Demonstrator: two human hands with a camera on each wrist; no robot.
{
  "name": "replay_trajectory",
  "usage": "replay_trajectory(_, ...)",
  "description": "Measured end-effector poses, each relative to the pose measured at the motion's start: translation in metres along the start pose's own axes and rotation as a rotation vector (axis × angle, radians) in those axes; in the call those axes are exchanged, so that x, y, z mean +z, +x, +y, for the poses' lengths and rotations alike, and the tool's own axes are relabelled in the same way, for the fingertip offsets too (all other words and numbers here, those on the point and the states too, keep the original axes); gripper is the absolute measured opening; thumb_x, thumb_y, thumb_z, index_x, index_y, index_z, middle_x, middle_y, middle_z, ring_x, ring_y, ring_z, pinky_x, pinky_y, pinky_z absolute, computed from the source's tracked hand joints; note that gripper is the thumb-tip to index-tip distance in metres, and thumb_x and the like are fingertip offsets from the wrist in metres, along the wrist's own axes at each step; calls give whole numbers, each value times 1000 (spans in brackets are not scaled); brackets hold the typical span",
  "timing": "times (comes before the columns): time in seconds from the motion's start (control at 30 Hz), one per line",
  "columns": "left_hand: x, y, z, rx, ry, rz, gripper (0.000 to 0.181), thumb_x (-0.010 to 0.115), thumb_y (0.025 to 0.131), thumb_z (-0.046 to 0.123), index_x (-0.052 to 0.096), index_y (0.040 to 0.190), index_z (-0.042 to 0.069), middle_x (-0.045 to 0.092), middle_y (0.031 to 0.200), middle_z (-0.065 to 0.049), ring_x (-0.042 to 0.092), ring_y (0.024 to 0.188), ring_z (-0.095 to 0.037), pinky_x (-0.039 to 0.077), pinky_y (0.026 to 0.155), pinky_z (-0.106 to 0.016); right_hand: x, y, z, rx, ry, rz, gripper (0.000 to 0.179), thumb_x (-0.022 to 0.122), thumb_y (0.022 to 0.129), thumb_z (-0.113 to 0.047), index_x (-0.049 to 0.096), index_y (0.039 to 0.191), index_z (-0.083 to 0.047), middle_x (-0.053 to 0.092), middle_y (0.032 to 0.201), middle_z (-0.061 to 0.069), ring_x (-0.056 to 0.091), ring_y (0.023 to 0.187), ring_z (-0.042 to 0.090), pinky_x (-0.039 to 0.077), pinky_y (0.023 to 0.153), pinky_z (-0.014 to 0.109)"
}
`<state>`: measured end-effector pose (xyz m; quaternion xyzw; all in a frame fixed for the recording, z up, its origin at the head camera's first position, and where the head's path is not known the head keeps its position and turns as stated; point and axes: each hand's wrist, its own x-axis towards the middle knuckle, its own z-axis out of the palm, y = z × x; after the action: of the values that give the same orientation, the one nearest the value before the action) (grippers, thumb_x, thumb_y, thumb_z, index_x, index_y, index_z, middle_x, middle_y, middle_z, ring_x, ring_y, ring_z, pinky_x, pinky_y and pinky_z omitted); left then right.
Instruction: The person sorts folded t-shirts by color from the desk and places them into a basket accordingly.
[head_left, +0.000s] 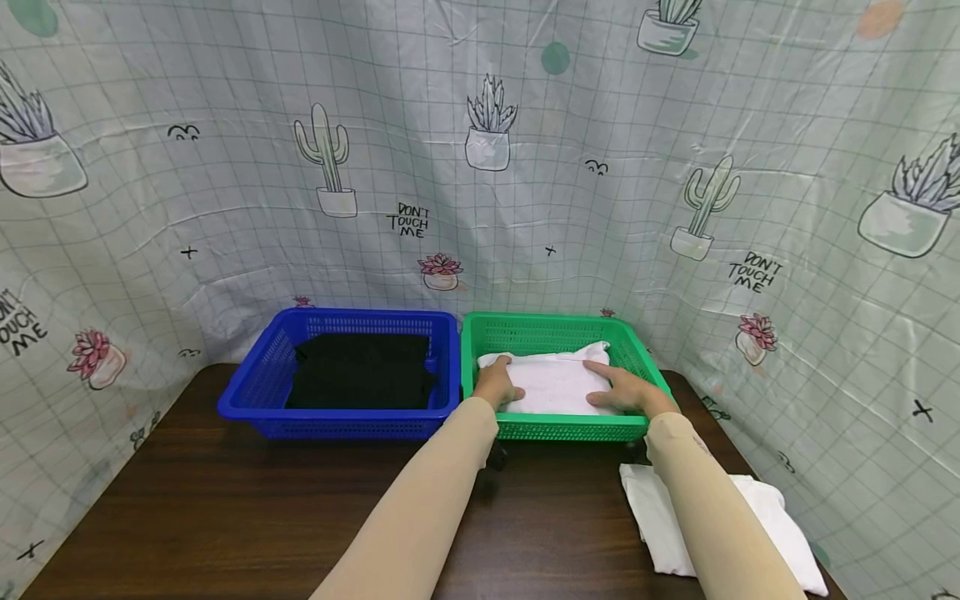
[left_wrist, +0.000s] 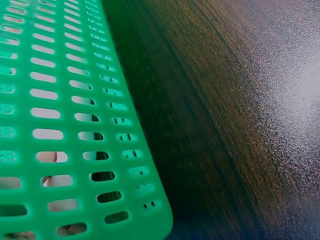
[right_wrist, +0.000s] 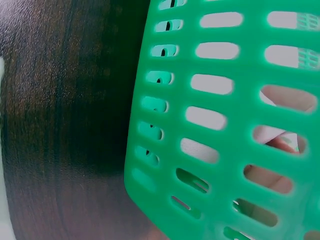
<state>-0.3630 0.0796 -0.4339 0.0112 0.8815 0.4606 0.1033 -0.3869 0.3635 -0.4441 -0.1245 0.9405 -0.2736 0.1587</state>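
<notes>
A folded white cloth, perhaps a garment, lies in the green basket. At the cloth's left side, my left hand touches it with fingers and thumb spread apart. My right hand rests at its right side, index finger and thumb extended over the fabric. The remaining fingers of both hands are mostly hidden. Both wrist views look at the slotted wall of the green basket, with patches of white cloth and skin showing through the holes.
To the left stands a blue basket with folded black cloth in it. Another folded white cloth lies on the dark wooden table at the right, partly under my right forearm. A patterned curtain hangs close behind the baskets.
</notes>
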Motion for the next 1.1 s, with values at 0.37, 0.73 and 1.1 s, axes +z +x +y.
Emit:
replay_trajectory(0.37,1,0,-1,-15,17,-4,73,81,95,6,46,160,9,45,162,-24,44,149,-40,48,113,-49,1,2,0,19,12,-10,83,70,105,-30,24,170,-9,14,172,33,13,158,55,22,122,72)
replay_trajectory(0.73,3,3,0,-47,23,-22,75,84,93,7,47,159,8,46,160,-24,48,145,-40,50,111,-49,1,0,2,40,-5,-56,87,70,105,-38,21,171,-9,15,171,35,14,157,56,24,121,72)
replay_trajectory(1.1,3,8,-1,-67,46,-29,71,81,95,10,48,158,9,45,160,-25,46,147,-40,48,114,-50,1,0,-3,45,-14,-64,86,69,105,-39,22,170,-9,16,171,34,16,157,56,26,120,72)
